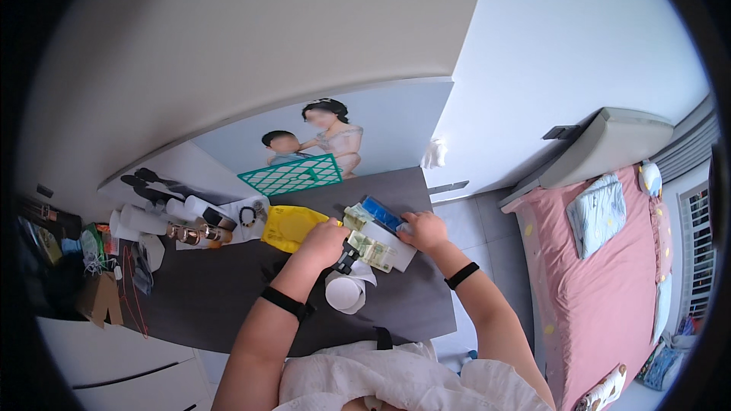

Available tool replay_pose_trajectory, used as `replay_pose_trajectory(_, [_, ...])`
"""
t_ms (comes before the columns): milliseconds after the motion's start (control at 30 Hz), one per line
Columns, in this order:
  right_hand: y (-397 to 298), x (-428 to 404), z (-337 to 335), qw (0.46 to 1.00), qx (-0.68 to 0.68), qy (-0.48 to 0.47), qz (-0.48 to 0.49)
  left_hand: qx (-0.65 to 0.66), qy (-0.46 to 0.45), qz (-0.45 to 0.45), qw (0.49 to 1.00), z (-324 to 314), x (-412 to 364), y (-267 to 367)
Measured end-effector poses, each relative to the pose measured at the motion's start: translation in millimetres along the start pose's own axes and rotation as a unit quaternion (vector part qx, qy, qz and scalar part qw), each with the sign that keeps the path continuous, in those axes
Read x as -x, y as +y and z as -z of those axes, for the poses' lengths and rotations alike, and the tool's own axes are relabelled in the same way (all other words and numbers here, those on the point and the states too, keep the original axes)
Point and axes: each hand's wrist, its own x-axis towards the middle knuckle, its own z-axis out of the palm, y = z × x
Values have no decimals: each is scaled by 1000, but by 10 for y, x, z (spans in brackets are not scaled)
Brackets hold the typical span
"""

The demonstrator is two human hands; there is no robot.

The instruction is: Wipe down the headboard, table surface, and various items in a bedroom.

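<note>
My left hand (326, 241) is curled at the right edge of a yellow packet (288, 227), beside a black plastic buckle (346, 257). Its fingers hide whatever lies beneath them. The fingertips of my right hand (427, 230) close on the right end of a blue packet (380, 212), where a whitish bit shows. Under the packet lies a white box (404, 256). Greenish banknotes (374, 252) lie across the box, between my hands. A white paper roll (344, 293) with a loose sheet stands nearer my body.
A dark desk (217, 291) carries cosmetic bottles (197, 233), a beaded bracelet (248, 216) and a red wire hanger (130, 291) on the left. A green lattice panel (291, 176) leans against a large photo print (388, 120). Right of the desk stands a pink bed (594, 297).
</note>
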Motion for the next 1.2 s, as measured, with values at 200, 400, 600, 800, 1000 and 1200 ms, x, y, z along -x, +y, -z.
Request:
replay_pose_trajectory(200, [51, -457, 17, 991, 123, -46, 35, -18, 1, 8, 1000, -80, -2, -15])
replay_pose_trajectory(400, [169, -885, 42, 993, 113, -33, 27, -12, -2, 22, 1000, -107, 10, -37])
replay_pose_trajectory(600, [83, -901, 57, 990, 105, 83, -43, -1, -3, 20, 1000, -126, -22, -49])
replay_pose_trajectory(800, [-307, -149, 54, 997, 53, -56, 24, -24, 1, 4, 1000, -140, -41, -93])
replay_pose_trajectory(1000, [-563, 184, 126, 989, 83, -121, 33, 18, 19, -4, 1000, -82, -11, -24])
replay_pose_trajectory(1200, [-498, 103, 59, 981, 119, -155, -1, -21, 22, -17, 999, -122, -8, -79])
